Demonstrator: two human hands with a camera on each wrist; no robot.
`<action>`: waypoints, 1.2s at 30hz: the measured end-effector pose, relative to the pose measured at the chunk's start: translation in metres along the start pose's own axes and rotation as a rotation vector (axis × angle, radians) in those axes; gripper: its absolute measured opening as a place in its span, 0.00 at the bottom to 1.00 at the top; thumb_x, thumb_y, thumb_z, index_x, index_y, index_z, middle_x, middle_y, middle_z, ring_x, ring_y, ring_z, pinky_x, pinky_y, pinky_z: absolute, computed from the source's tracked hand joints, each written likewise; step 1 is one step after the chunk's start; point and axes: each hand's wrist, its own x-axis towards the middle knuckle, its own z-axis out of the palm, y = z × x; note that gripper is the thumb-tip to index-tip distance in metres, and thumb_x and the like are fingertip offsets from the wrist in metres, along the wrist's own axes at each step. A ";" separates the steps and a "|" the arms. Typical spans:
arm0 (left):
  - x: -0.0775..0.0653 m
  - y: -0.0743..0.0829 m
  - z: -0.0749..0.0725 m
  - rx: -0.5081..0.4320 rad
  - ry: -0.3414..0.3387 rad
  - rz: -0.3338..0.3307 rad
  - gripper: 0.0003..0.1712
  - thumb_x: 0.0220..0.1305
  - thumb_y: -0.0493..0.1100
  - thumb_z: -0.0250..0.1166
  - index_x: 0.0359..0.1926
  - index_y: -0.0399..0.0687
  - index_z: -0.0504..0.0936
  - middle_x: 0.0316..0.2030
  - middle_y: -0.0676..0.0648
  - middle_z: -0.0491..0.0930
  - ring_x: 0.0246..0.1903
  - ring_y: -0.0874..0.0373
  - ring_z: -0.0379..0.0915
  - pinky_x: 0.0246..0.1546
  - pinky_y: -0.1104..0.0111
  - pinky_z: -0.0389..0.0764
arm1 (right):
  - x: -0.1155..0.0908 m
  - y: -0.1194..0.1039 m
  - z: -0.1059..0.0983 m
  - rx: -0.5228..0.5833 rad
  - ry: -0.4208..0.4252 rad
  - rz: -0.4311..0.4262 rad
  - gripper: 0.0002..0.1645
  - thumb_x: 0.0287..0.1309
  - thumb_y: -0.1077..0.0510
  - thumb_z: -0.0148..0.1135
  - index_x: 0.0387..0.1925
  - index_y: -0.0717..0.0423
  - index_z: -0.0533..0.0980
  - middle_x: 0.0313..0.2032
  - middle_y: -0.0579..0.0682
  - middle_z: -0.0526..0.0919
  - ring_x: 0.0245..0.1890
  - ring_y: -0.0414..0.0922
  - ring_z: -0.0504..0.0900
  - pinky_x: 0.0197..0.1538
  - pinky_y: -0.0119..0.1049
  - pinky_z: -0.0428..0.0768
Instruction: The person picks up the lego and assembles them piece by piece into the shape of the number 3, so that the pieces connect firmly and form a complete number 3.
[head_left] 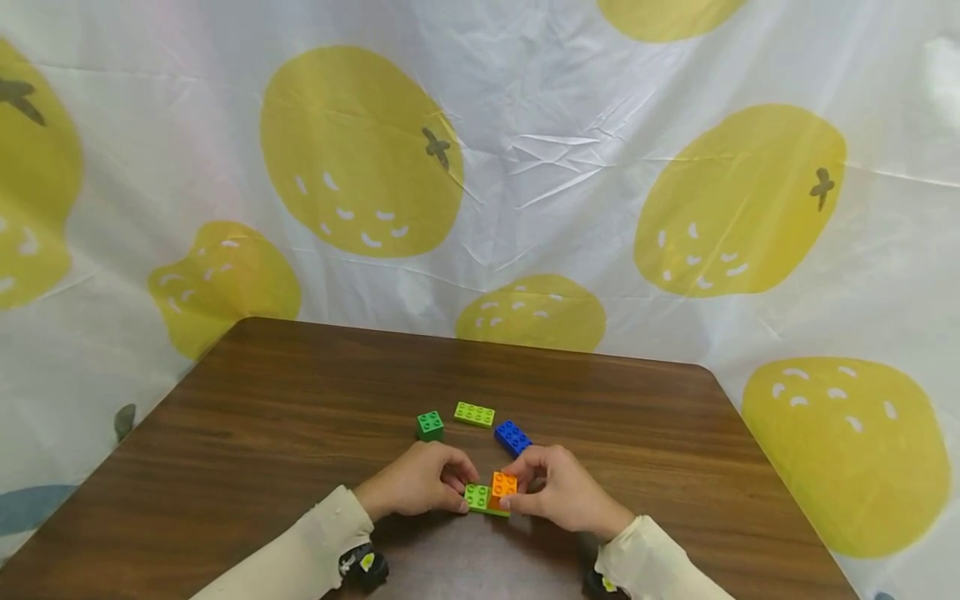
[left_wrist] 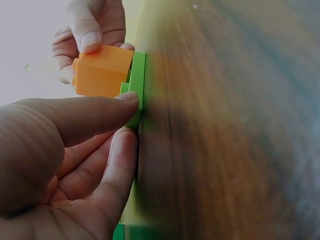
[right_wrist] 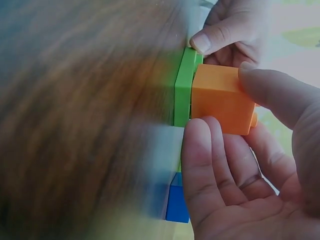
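Note:
A flat lime-green toy brick lies on the table between both hands. My left hand pinches its left end between thumb and fingers. In my right hand, thumb and fingers grip a square orange brick over the right end of the green one. From the left wrist view, the orange brick sits slightly tilted against the green brick, with a narrow gap showing. The right wrist view shows the orange brick right up against the green plate.
Beyond the hands on the brown table are a dark green square brick, a second flat lime-green brick and a blue brick, which is close to the right hand's fingers. A lemon-patterned curtain hangs behind the table's far edge.

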 end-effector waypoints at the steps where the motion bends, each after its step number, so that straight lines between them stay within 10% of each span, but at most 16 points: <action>1: 0.000 0.000 0.000 0.000 0.000 -0.003 0.15 0.54 0.35 0.81 0.43 0.46 0.89 0.40 0.51 0.90 0.38 0.63 0.82 0.39 0.73 0.84 | 0.000 0.000 0.000 0.001 -0.002 0.003 0.15 0.54 0.60 0.82 0.42 0.58 0.86 0.33 0.50 0.86 0.30 0.38 0.83 0.33 0.29 0.82; 36: -0.001 0.000 0.001 -0.033 0.011 -0.028 0.16 0.53 0.34 0.81 0.43 0.46 0.88 0.38 0.51 0.89 0.37 0.63 0.82 0.38 0.74 0.83 | 0.004 -0.008 -0.012 -0.114 0.007 -0.017 0.12 0.68 0.49 0.71 0.46 0.52 0.86 0.38 0.43 0.90 0.38 0.38 0.87 0.42 0.33 0.87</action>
